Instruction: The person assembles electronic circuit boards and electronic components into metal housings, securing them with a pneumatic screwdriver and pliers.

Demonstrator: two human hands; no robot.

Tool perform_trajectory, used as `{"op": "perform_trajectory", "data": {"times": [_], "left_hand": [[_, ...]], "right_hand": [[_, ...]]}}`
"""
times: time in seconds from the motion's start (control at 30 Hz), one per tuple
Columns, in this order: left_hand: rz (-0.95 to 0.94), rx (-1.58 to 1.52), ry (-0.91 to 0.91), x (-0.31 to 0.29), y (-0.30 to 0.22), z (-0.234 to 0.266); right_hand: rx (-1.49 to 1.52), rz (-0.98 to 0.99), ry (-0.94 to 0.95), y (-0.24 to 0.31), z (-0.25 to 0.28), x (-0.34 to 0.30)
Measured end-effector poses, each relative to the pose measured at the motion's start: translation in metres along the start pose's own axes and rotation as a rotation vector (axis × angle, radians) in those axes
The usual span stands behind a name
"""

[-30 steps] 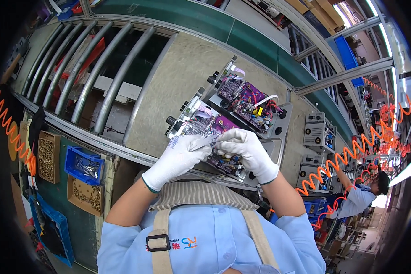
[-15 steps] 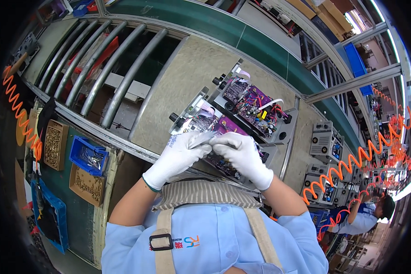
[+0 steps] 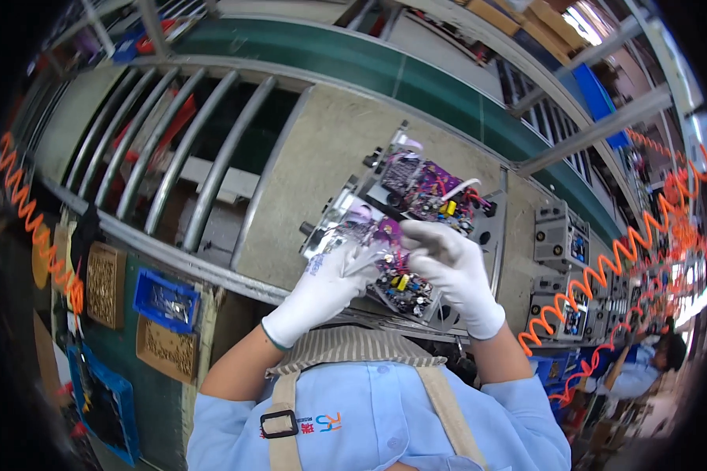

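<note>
My left hand (image 3: 326,286), in a white glove, is closed around a small bundle of thin, whitish, translucent strips (image 3: 359,261) whose exact kind I cannot make out. It hovers over the nearer of two open metal units, where a purple circuit board (image 3: 404,284) with coloured parts shows. My gloved right hand (image 3: 452,275) hangs over the right part of the same unit, fingers bent toward the thumb. Anything pinched there is too small or hidden to see. Just behind stands the second open unit (image 3: 436,192), with a similar purple board, wires and a white cable.
Metal rollers (image 3: 188,157) lie left of the worktop (image 3: 314,149). Boxes of screws (image 3: 106,286) and a blue bin of metal parts (image 3: 167,301) sit at lower left. Finished-looking grey units (image 3: 562,235) stand at right, behind an orange coiled hose (image 3: 597,275). Another person (image 3: 636,369) works at far right.
My hands have parted: the right one moved right and away from the bundle, uncovering more of the nearer board. The left still holds the strips. The whole view has shifted slightly.
</note>
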State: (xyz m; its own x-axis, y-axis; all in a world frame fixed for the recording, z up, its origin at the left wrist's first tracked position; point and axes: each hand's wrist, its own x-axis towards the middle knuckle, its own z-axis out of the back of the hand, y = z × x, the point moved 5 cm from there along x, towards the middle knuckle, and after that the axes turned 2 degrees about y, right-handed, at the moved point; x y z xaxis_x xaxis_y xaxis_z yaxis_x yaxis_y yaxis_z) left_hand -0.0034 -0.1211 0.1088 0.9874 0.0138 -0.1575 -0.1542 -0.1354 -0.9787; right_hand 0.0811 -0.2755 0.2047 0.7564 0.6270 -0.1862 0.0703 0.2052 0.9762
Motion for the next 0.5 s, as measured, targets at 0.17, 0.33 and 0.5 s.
{"op": "perform_trajectory", "data": {"times": [0.17,0.33,0.5], "left_hand": [[0.216,0.171,0.487,0.01,-0.045,-0.048],[0.271,0.125,0.792,0.021,-0.032,-0.103],[0.311,0.135,0.836,0.044,-0.038,-0.15]], "right_hand": [[-0.262,0.365,0.33,0.022,0.01,-0.013],[-0.218,0.221,0.143,-0.003,0.065,-0.048],[0.12,0.278,-0.121,-0.02,0.133,-0.075]]}}
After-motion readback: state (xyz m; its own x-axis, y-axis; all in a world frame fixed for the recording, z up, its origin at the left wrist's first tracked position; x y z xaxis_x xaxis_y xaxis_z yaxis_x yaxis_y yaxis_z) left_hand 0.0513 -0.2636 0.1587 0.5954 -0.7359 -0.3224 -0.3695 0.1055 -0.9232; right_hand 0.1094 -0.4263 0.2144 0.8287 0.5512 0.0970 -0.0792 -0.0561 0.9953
